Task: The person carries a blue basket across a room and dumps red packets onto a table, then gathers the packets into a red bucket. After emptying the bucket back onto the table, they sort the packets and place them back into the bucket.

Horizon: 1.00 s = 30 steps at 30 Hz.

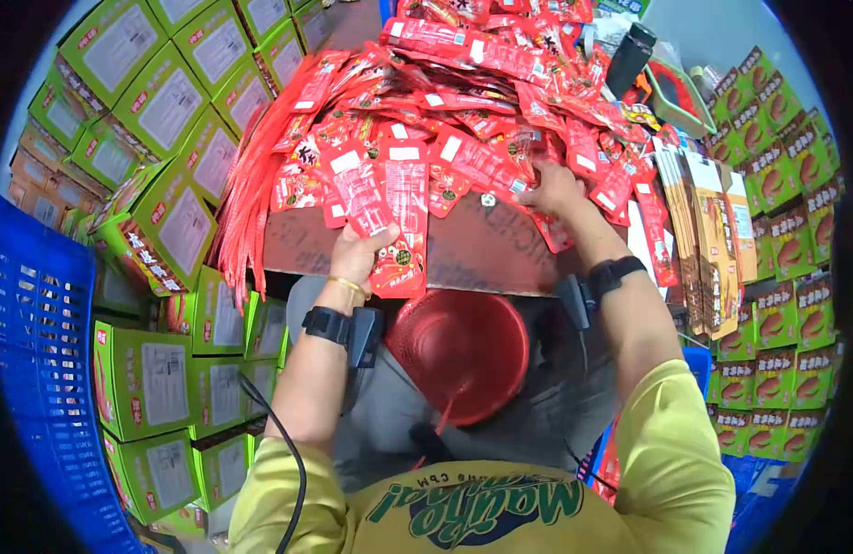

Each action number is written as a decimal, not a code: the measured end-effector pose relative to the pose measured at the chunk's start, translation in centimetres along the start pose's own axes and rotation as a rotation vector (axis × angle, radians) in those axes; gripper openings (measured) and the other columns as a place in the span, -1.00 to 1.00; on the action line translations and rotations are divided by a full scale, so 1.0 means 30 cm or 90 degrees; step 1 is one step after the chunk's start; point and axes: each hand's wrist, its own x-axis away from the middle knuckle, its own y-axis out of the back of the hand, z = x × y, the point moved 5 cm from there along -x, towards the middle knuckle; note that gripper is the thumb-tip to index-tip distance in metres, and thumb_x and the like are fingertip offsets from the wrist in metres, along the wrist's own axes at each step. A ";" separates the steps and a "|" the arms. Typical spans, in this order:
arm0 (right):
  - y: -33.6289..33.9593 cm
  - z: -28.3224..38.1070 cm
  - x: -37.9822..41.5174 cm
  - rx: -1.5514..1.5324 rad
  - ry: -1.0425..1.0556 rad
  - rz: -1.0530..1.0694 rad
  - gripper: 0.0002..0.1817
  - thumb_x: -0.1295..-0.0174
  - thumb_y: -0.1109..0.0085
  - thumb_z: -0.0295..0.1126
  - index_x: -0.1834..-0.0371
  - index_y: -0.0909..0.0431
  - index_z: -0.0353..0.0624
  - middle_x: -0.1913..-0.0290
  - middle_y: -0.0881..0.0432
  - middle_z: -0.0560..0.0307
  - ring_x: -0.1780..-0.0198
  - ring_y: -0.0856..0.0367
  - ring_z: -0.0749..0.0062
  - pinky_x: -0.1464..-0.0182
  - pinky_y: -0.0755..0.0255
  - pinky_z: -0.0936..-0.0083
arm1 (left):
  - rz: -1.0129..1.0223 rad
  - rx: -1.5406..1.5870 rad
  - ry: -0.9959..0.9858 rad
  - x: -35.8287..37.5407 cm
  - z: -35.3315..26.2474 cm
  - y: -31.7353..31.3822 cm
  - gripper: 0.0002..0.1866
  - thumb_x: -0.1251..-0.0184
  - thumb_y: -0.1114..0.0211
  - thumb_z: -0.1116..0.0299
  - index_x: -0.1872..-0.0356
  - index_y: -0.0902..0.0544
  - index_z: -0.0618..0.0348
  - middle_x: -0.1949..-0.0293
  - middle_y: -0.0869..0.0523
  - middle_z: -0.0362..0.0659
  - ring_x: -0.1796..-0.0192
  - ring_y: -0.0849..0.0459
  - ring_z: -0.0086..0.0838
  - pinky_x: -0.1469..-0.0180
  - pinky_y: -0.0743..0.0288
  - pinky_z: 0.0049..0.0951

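Observation:
My left hand (355, 254) is closed on the lower end of a glossy red packet (357, 185) with a white label block, near the table's front edge. Beside its thumb lies another long red packet (406, 198), which reaches over the edge. My right hand (558, 192) is at the front of the red packet pile (482, 97), with thumb and fingers around the end of a slanting packet (473, 159). Its fingertips are partly lost among the packets. A small whitish round piece (487, 199) sits on the brown tabletop (482, 245) between my hands.
Below the edge stands a red plastic basket (459, 355). Green boxes (182, 231) are stacked at left beside a blue crate (43, 369); more green packs (773, 305) line the right. Flat cartons (713, 235), a dark bottle (631, 57) and a green basket (680, 102) are right of the pile.

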 end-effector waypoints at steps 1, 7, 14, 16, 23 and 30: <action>-0.001 -0.003 0.031 -0.003 -0.002 0.002 -0.17 0.20 -0.53 -0.12 -0.23 -0.41 -0.06 -0.20 -0.49 -0.05 -0.20 -0.49 0.06 -0.17 -0.30 -0.08 | 0.000 -0.003 0.003 -0.001 -0.001 -0.001 -0.67 -0.13 -0.33 0.67 0.05 -0.59 0.19 0.15 -0.72 -0.19 0.14 -0.70 -0.44 0.02 -0.60 -0.37; -0.063 -0.037 0.258 -0.216 0.189 -0.110 -0.17 0.27 -0.58 -0.35 -0.11 -0.28 -0.24 0.03 -0.48 -0.21 -0.06 -0.49 -0.05 -0.12 -0.38 0.22 | -0.045 -0.042 -0.079 0.102 0.013 -0.050 -0.66 -0.21 -0.25 0.65 -0.01 -0.51 0.22 0.18 -0.71 -0.14 0.20 -0.72 -0.41 0.09 -0.64 -0.33; -0.054 -0.127 0.204 -0.296 -0.030 -0.256 -0.43 0.07 -0.44 -0.14 0.04 -0.54 -0.29 0.09 -0.60 -0.28 -0.06 -0.51 -0.15 -0.11 -0.38 0.12 | -0.179 -0.144 -0.045 0.388 0.514 -0.089 -0.62 -0.09 -0.36 0.64 0.04 -0.50 0.24 0.15 -0.64 -0.19 0.17 -0.62 -0.52 0.10 -0.56 -0.43; -0.044 -0.111 0.111 -0.206 -0.089 -0.362 -0.48 0.03 -0.40 -0.12 0.10 -0.56 -0.28 0.08 -0.51 -0.37 -0.03 -0.44 -0.22 -0.09 -0.34 0.02 | -0.311 -0.298 0.016 0.437 0.555 -0.141 -0.62 -0.08 -0.35 0.67 0.05 -0.49 0.23 0.16 -0.62 -0.16 0.20 -0.62 -0.46 0.15 -0.57 -0.41; -0.164 -0.101 0.242 -0.466 -0.044 -0.374 -0.46 -0.04 -0.38 -0.30 -0.05 -0.41 -0.28 0.15 -0.65 -0.10 0.12 -0.64 0.13 0.06 -0.48 0.29 | 0.174 -1.050 0.150 0.341 1.077 0.068 -0.76 -0.32 -0.06 0.44 0.06 -0.62 0.10 0.10 -0.68 -0.13 0.13 -0.68 -0.25 0.17 -0.59 -0.27; -0.424 0.100 0.835 -0.662 0.023 -0.267 -0.77 -0.32 -0.09 -0.33 0.12 -0.44 -0.29 0.22 -0.59 0.09 0.08 -0.59 0.24 0.10 -0.49 0.22 | 0.539 -1.001 0.307 0.560 0.356 -0.192 -0.71 -0.17 -0.10 0.44 0.16 -0.73 0.19 0.18 -0.74 0.07 0.08 -0.71 -0.13 0.11 -0.60 -0.17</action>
